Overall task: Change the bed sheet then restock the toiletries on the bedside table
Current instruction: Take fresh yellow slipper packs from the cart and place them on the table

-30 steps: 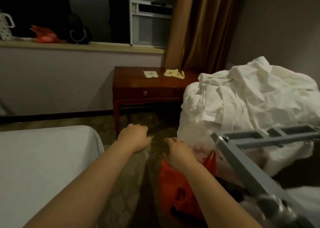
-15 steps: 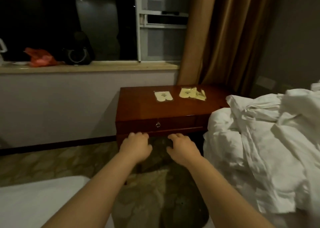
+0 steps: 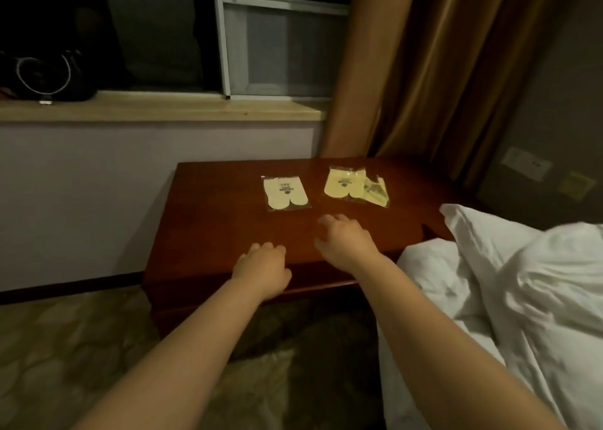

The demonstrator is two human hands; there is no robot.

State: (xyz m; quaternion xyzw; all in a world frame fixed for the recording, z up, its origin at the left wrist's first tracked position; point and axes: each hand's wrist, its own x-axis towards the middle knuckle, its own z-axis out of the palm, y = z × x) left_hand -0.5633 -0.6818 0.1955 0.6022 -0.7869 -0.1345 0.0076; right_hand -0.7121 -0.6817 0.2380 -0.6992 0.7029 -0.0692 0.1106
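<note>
My left hand point(image 3: 261, 271) hovers loosely curled, empty, at the surface point(image 3: 208, 227) front edge. Left packet point(image 3: 285, 193) lies beyond; my right hand point(image 3: 346, 239), fingers relaxed, empty, is near the right packets point(image 3: 354, 186). I'd pinch edges, since flat film slides. Rumpled sheet point(image 3: 522, 292) lies right.

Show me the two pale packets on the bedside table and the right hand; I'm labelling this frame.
Left packet point(image 3: 286, 193), head view: middle of its pale card.
Right packet point(image 3: 345, 185), head view: middle of its pale card.
Right hand point(image 3: 347, 240), head view: back of the hand, above the tabletop.
</note>
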